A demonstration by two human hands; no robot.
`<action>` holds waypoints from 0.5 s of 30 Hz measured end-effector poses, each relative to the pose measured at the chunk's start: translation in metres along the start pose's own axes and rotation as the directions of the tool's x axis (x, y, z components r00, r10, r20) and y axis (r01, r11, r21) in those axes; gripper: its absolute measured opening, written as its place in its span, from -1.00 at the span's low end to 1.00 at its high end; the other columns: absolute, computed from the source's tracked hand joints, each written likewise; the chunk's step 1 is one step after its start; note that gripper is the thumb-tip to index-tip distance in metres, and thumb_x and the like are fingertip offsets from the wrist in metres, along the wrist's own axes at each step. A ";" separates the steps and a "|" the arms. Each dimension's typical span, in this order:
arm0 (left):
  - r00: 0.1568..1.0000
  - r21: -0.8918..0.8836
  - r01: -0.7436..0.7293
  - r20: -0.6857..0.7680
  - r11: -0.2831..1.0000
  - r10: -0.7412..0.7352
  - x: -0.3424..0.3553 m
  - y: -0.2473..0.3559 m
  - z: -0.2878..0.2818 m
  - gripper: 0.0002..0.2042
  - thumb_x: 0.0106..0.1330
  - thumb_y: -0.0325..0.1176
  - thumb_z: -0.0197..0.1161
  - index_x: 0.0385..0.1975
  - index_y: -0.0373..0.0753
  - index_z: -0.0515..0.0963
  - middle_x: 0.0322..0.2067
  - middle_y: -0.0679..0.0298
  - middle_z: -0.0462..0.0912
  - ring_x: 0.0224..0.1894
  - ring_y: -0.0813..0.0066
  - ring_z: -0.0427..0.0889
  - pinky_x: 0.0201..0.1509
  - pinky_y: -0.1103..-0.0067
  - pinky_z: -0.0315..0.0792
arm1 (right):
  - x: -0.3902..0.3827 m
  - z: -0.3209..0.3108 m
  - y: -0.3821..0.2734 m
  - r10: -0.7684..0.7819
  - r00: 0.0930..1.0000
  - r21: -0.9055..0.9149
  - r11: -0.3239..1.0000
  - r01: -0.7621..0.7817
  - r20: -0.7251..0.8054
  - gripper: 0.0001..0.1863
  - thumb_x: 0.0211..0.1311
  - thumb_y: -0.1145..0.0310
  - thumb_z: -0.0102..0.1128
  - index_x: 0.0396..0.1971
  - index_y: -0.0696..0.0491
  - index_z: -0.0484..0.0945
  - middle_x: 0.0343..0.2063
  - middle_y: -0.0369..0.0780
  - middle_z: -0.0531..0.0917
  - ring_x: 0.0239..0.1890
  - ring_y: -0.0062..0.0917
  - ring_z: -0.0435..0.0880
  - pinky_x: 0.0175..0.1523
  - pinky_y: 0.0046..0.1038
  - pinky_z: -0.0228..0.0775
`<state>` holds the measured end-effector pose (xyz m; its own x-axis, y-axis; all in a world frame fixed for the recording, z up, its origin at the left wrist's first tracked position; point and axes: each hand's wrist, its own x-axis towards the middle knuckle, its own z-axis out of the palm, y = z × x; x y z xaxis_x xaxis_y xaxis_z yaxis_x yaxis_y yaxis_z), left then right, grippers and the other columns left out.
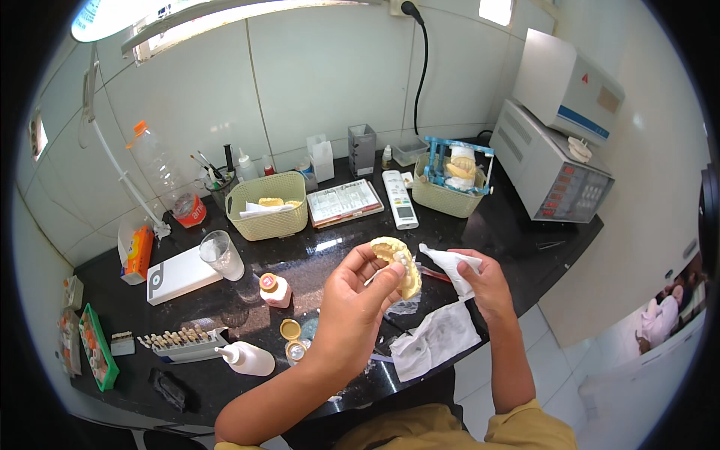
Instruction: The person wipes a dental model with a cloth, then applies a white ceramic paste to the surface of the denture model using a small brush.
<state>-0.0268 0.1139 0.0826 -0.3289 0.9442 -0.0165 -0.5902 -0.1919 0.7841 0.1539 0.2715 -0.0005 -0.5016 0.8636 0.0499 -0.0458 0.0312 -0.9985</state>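
A pale yellow plaster dental model (409,280), arch-shaped with a few white teeth at its inner side, is held up over the bench by my left hand (363,289). My left thumb and fingers close round its edge. Close to its right, my right hand (487,285) pinches a crumpled white tissue (456,271), one corner of which points toward the model. Below them a second white tissue (437,341) lies spread at the bench's front edge. A red-handled tool, partly hidden, lies behind the held tissue.
Left of my hands stand a small capped bottle (275,290), a white squeeze bottle (249,358) and an open jar (297,350). A shade guide (183,343) lies further left. Behind are two baskets (267,221), a remote control (400,199) and a grey machine (551,161).
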 end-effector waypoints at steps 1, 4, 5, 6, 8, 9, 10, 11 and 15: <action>0.999 -0.026 0.048 -0.002 0.998 -0.048 -0.001 0.002 0.000 -0.69 0.28 -0.45 0.22 -0.01 -0.31 0.37 -0.08 0.20 0.52 -0.05 0.52 0.54 0.11 0.49 0.45 | -0.003 0.001 -0.003 -0.004 1.000 0.006 1.000 0.004 0.026 -0.60 0.16 0.33 0.37 -0.06 0.22 0.54 -0.25 -0.25 0.65 -0.27 -0.68 0.58 -0.12 -0.66 0.41; 0.987 -0.093 0.162 0.016 0.982 -0.161 -0.004 0.008 0.001 -0.68 0.28 -0.46 0.18 0.00 -0.33 0.35 -0.04 0.14 0.53 -0.02 0.45 0.56 0.13 0.47 0.47 | -0.010 0.004 -0.016 0.022 0.997 0.030 0.999 -0.025 0.073 -0.57 0.05 0.43 0.43 -0.06 0.22 0.54 -0.21 -0.24 0.64 -0.24 -0.68 0.58 -0.10 -0.64 0.41; 0.987 -0.095 0.163 0.015 0.982 -0.163 -0.004 0.008 0.001 -0.68 0.28 -0.46 0.18 0.01 -0.33 0.35 -0.04 0.13 0.52 -0.02 0.45 0.56 0.13 0.47 0.47 | -0.012 0.004 -0.018 0.028 0.996 0.035 0.999 -0.031 0.088 -0.60 0.06 0.44 0.42 -0.08 0.23 0.55 -0.21 -0.23 0.64 -0.23 -0.69 0.58 -0.11 -0.64 0.40; 0.987 -0.100 0.162 0.018 0.982 -0.161 -0.004 0.007 0.000 -0.68 0.28 -0.47 0.18 0.01 -0.34 0.34 -0.03 0.13 0.52 -0.03 0.45 0.56 0.13 0.47 0.47 | -0.013 0.005 -0.021 0.015 0.998 0.053 0.998 -0.019 0.068 -0.63 0.08 0.44 0.41 -0.12 0.24 0.56 -0.24 -0.23 0.66 -0.27 -0.70 0.59 -0.14 -0.64 0.42; 0.988 -0.091 0.153 0.016 0.984 -0.152 -0.003 0.007 0.001 -0.67 0.28 -0.47 0.18 0.02 -0.35 0.34 -0.02 0.11 0.52 -0.03 0.44 0.56 0.14 0.48 0.48 | -0.015 0.008 -0.031 -0.047 0.999 0.032 0.998 0.047 -0.009 -0.67 0.10 0.44 0.40 -0.15 0.23 0.57 -0.27 -0.24 0.67 -0.29 -0.72 0.59 -0.17 -0.65 0.42; 0.990 -0.079 0.143 0.012 0.987 -0.142 -0.002 0.006 0.001 -0.67 0.29 -0.47 0.20 0.02 -0.35 0.34 -0.05 0.14 0.52 -0.03 0.47 0.56 0.13 0.48 0.46 | -0.016 0.010 -0.036 -0.082 0.996 0.019 0.996 0.083 -0.044 -0.68 0.11 0.44 0.39 -0.16 0.23 0.58 -0.29 -0.24 0.67 -0.30 -0.72 0.59 -0.19 -0.65 0.42; 0.991 -0.068 0.133 0.009 0.989 -0.133 -0.001 0.005 0.002 -0.66 0.29 -0.47 0.21 0.02 -0.35 0.34 -0.08 0.17 0.53 -0.03 0.49 0.55 0.13 0.49 0.45 | -0.018 0.012 -0.041 -0.111 0.993 0.055 0.992 0.113 -0.047 -0.75 0.15 0.43 0.37 -0.21 0.22 0.61 -0.34 -0.25 0.68 -0.31 -0.73 0.59 -0.22 -0.68 0.41; 0.992 -0.056 0.124 0.006 0.991 -0.124 0.001 0.003 0.002 -0.66 0.30 -0.47 0.23 0.03 -0.34 0.34 -0.11 0.20 0.53 -0.04 0.51 0.54 0.12 0.50 0.44 | -0.021 0.015 -0.048 -0.142 0.988 0.039 0.989 0.145 -0.065 -0.77 0.17 0.42 0.35 -0.23 0.23 0.62 -0.34 -0.26 0.67 -0.32 -0.73 0.59 -0.23 -0.68 0.41; 0.994 -0.049 0.104 0.030 0.993 -0.103 0.003 -0.003 -0.001 -0.65 0.29 -0.47 0.25 0.03 -0.33 0.35 -0.09 0.20 0.52 -0.02 0.51 0.54 0.13 0.52 0.44 | -0.031 0.038 -0.070 -0.379 0.920 -0.103 0.924 0.369 -0.100 -0.79 0.23 0.41 0.29 -0.26 0.26 0.64 -0.34 -0.28 0.65 -0.35 -0.74 0.55 -0.28 -0.66 0.38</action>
<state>-0.0267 0.1172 0.0792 -0.2440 0.9666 -0.0783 -0.6568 -0.1053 0.7467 0.1401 0.2230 0.0687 -0.3574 0.8331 0.4221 -0.1386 0.3996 -0.9061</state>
